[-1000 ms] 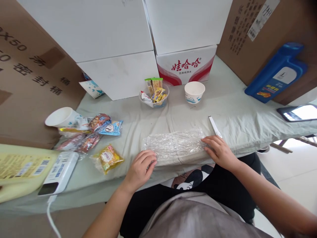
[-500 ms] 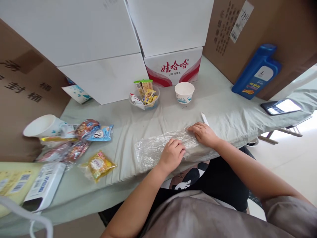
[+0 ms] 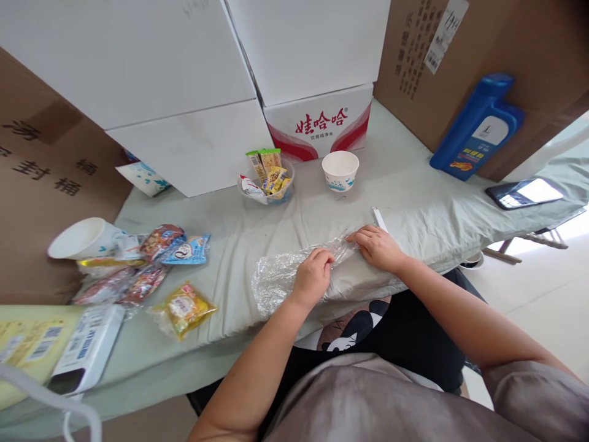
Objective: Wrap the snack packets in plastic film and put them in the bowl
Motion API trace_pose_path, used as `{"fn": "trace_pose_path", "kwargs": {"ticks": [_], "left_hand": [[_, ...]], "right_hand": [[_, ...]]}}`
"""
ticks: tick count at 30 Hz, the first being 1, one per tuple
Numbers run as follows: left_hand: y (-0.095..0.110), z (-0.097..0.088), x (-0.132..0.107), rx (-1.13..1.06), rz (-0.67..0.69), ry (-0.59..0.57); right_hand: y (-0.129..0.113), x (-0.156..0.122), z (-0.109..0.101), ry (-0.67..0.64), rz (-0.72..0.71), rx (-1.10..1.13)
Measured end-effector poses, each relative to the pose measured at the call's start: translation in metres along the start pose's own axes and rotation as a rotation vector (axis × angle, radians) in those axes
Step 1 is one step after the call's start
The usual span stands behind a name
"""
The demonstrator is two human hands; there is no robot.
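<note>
A strip of crinkled clear plastic film lies along the front of the cloth-covered table. My left hand is closed on the film's near edge, thumb and fingers pinched together. At the strip's narrow right end, my right hand rests on the table with its fingers bent and their tips pressed on the film. Part of the film is hidden beneath my left hand. Just beyond my right hand lies a slim white stick-like object, partly covered by the fingers.
Behind stand a paper bowl and a clear tub of snacks, against white boxes. Packaged snacks and a tipped paper bowl lie left. A blue bottle and a phone are right.
My left hand has moved slightly left and drawn the film's near edge with it. The film's right part is now narrower. My right hand stays nearly in place.
</note>
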State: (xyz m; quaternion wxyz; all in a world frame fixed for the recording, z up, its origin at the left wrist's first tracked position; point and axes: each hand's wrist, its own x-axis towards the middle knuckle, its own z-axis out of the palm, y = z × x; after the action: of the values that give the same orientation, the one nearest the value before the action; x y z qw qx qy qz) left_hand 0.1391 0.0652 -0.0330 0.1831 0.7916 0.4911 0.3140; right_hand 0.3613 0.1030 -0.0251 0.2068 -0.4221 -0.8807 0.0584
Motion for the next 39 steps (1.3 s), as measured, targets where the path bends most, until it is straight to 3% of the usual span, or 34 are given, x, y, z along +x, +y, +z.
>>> {"fn": "trace_pose_path", "kwargs": {"ticks": [9, 15, 21, 25, 33, 35, 39], "left_hand": [[0.011, 0.005, -0.001, 0.201, 0.076, -0.071], [0.015, 0.017, 0.001, 0.319, 0.221, 0.103], [0.025, 0.008, -0.009, 0.300, 0.396, 0.242], [0.031, 0.001, -0.022, 0.316, 0.496, 0.161], [0.037, 0.009, -0.061, 0.249, 0.663, -0.234], [0.037, 0.008, -0.066, 0.224, 0.658, -0.223], [0.033, 0.003, -0.062, 0.263, 0.524, -0.007]], "right_hand": [[-0.001, 0.000, 0.000, 0.020, -0.011, -0.001], [-0.001, 0.000, 0.001, 0.023, -0.010, -0.023], [-0.001, 0.000, 0.003, 0.012, -0.009, -0.026], [-0.001, 0.000, 0.003, 0.021, -0.005, -0.035], [-0.001, 0.000, 0.004, 0.028, -0.009, -0.057], [-0.001, -0.001, 0.004, 0.032, -0.016, -0.058], [0.000, 0.000, 0.003, 0.045, -0.029, -0.048]]}}
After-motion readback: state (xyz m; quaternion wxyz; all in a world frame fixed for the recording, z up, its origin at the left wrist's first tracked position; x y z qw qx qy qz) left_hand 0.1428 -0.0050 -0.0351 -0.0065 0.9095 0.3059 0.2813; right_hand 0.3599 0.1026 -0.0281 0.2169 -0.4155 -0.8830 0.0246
